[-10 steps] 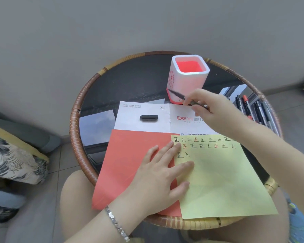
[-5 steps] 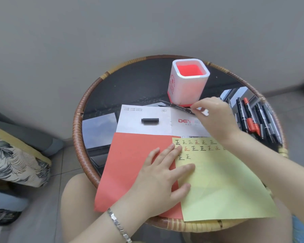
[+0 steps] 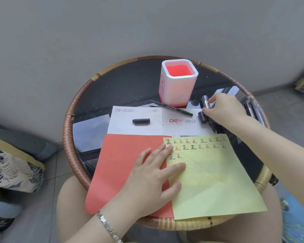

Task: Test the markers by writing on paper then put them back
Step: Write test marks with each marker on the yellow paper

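Note:
My left hand (image 3: 153, 174) lies flat, fingers spread, across the seam of a red sheet (image 3: 123, 165) and a yellow sheet (image 3: 216, 183) that carries rows of written characters. My right hand (image 3: 225, 111) is at the table's right side, thumb and forefinger pinched on a thick black marker (image 3: 205, 102). Another thick black marker (image 3: 202, 117) lies just below it. Several more markers (image 3: 254, 109) lie beyond the hand, mostly hidden. An uncapped thin black pen (image 3: 172, 108) lies in front of the white pen holder (image 3: 177, 85). Its black cap (image 3: 141, 121) rests on a white printed sheet (image 3: 130, 127).
The round table (image 3: 74, 120) has a wicker rim and a dark glossy top, close to a grey wall. A patterned cushion (image 3: 11, 171) sits at the left on the floor side. My knees are under the table's near edge.
My right hand has laid the thin black pen down in front of the holder and moved right to the pile of markers, pinching a thick one. My left hand has stayed on the paper.

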The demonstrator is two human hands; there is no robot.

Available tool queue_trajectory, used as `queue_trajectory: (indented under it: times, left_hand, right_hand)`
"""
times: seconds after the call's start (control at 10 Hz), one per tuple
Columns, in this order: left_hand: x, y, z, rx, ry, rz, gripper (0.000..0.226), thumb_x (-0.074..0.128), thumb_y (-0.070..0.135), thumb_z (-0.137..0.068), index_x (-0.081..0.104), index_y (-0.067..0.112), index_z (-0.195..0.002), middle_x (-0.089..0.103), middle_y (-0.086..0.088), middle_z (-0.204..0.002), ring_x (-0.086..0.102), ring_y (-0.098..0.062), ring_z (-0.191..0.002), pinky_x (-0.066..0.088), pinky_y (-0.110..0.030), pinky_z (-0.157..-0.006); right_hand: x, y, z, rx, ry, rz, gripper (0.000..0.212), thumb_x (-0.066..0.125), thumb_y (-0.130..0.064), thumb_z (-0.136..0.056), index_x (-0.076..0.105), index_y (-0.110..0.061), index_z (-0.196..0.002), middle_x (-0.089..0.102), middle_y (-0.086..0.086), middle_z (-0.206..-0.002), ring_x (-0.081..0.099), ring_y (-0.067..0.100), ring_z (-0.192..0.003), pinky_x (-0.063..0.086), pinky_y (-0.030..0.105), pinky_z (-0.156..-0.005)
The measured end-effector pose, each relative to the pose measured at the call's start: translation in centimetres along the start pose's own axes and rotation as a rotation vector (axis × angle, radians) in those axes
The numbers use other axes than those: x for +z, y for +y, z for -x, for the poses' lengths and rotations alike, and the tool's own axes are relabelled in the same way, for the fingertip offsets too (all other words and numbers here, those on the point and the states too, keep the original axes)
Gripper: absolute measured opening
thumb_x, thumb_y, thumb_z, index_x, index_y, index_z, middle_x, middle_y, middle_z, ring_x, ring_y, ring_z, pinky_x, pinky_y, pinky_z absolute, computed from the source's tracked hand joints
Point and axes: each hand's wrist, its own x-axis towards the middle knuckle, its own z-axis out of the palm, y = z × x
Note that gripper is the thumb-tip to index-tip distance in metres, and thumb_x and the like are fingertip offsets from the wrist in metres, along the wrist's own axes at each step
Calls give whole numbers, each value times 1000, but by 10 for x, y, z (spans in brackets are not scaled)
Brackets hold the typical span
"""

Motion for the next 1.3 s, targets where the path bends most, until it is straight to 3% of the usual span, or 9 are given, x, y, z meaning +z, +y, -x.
queue_trajectory:
  times: [0.2, 0.3, 0.4, 0.5, 0.6, 0.8, 1.0, 1.1, 1.3]
  left_hand:
    - [1, 0, 0, 2, 20, -21, 39, 41, 52, -83, 49, 45, -120, 44, -3, -143, 36, -19, -135, 15, -37, -106]
    - [2, 0, 0, 4, 26, -28, 38, 41, 52, -83, 51, 45, -119, 45, -3, -142, 37, -19, -134, 16, -38, -106]
    - [2, 0, 0, 4, 19, -32, 38, 41, 52, -83, 51, 45, -119, 45, -3, -142, 38, -19, -134, 17, -38, -106]
    - [1, -1, 0, 3, 16, -27, 39, 41, 52, -83, 52, 44, -119, 46, -4, -142, 38, -20, -134, 17, -38, -106]
    - [1, -1, 0, 3, 15, -31, 39, 41, 51, -82, 54, 44, -119, 47, -4, -141, 39, -20, -133, 17, -38, -106]
    - [2, 0, 0, -2, 13, -21, 39, 42, 51, -82, 54, 42, -118, 47, -5, -141, 39, -20, -133, 19, -40, -105]
    - [1, 0, 0, -5, -1, -25, 39, 42, 50, -82, 56, 42, -118, 46, -5, -142, 40, -21, -133, 19, -40, -105]
    - [1, 0, 0, -8, -11, -28, 40, 42, 51, -82, 56, 42, -118, 46, -4, -142, 39, -20, -133, 19, -41, -105]
    - [0, 1, 0, -11, -20, -31, 40, 42, 50, -82, 55, 42, -119, 45, -5, -142, 38, -20, -134, 19, -41, -105]
  right_hand:
    - [-24, -9, 30, -36, 15, -487, 29, 59, -18, -85, 63, -9, -112, 59, -3, -83, 54, 6, -77, 46, 22, -80]
    - [-29, -12, 66, -119, -86, -852, 12, 57, -17, -87, 63, -20, -76, 52, -17, -43, 41, 0, -43, 37, 16, -53]
    - [-19, -11, 85, -95, -66, -1124, 27, 62, -11, -84, 47, -19, -64, 46, -11, -44, 40, 6, -43, 37, 19, -48]
    - [-3, -16, 102, -25, 16, -1228, 18, 62, -17, -86, 50, -17, -72, 61, -5, -56, 61, 12, -49, 49, 22, -53]
    - [10, -26, 110, 34, -120, -1298, 16, 52, -27, -88, 64, -17, -87, 73, 2, -76, 72, 17, -71, 59, 29, -61]
    - [20, -28, 114, -21, 23, -1126, 13, 71, -19, -78, 58, -18, -72, 63, 0, -63, 59, 6, -56, 46, 17, -51]
    - [42, -20, 117, 143, 246, -1003, 32, 62, -18, -69, 36, -15, -52, 39, 3, -46, 38, 14, -47, 33, 27, -53]
    - [41, -22, 119, 103, 284, -940, 31, 62, -2, -73, 38, -2, -54, 33, -2, -49, 37, 1, -46, 31, 11, -50]
    - [42, -23, 119, 68, 262, -871, 34, 64, -4, -74, 37, -4, -53, 33, -4, -44, 40, -1, -47, 32, 10, -50]
